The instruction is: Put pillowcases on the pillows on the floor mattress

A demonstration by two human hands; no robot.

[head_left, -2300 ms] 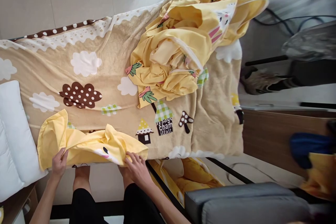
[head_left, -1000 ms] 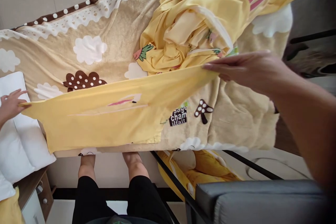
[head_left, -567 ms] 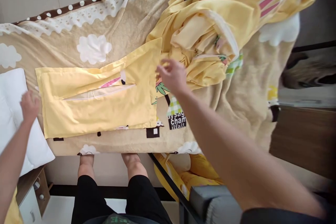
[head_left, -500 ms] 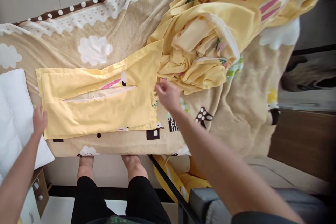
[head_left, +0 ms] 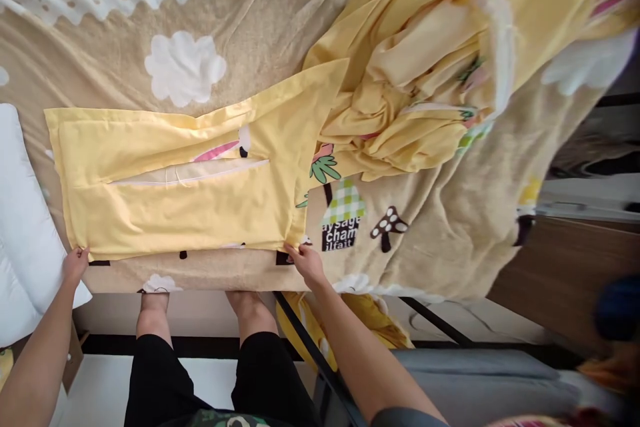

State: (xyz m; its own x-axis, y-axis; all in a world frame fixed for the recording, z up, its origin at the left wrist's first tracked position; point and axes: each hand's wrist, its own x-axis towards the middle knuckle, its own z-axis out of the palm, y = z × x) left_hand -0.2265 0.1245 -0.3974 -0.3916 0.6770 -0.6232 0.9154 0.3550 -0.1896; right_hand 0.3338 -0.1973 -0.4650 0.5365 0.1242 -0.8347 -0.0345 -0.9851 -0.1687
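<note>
A yellow pillowcase [head_left: 190, 213] lies spread on the beige blanket, its long slit with a pale zip edge gaping in the middle. Through the slit show a pink-and-white print and a loose thread. At its near left corner, my left hand [head_left: 76, 265] pinches the fabric. My right hand [head_left: 306, 263] grips the near right corner between thumb and fingers. The far right corner of the pillowcase rests against a heap of crumpled yellow bedding [head_left: 400, 113] with carrot and pink prints.
The beige blanket [head_left: 440, 227] with cloud and mushroom prints covers the bed. A white pillow [head_left: 25, 227] is at the left edge. Below the bed edge are a dark metal bar [head_left: 320, 340], a grey cushioned seat [head_left: 480, 373] and yellow fabric.
My right hand has come down from beside the heap to the near right corner. My left hand has slid down the left edge to the near left corner. The view has shifted closer.
</note>
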